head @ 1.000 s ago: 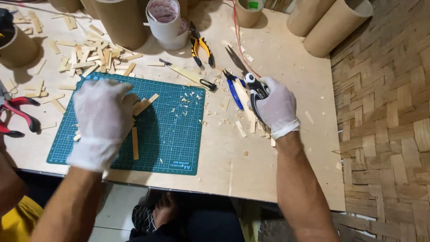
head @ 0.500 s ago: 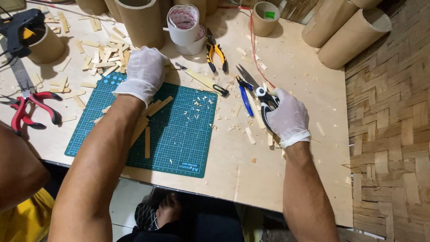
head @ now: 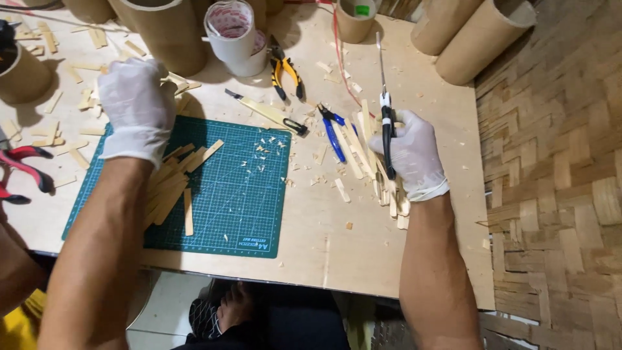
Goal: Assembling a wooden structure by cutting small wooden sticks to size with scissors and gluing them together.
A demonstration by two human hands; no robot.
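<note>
My left hand (head: 133,104), in a white glove, lies palm down on loose wooden strips at the far left corner of the green cutting mat (head: 233,194). Its fingers curl out of sight, so what they grip is hidden. A bundle of flat wooden strips (head: 170,185) lies on the mat beside my left forearm. My gloved right hand (head: 414,159) is closed on black-handled scissors (head: 386,110), held upright with the blades pointing away from me. More wooden strips (head: 359,146) lie under and beside that hand.
Blue-handled pliers (head: 334,133), a utility knife (head: 267,111) and yellow-black pliers (head: 285,71) lie between my hands. A tape roll (head: 230,26) and cardboard tubes (head: 165,32) stand at the back. Red pliers (head: 26,172) lie at the left. Woven flooring (head: 557,175) is past the table's right edge.
My left hand moved off the mat's strips to the loose pile at its far left corner. My right hand lifted the scissors from the table and turned them upright.
</note>
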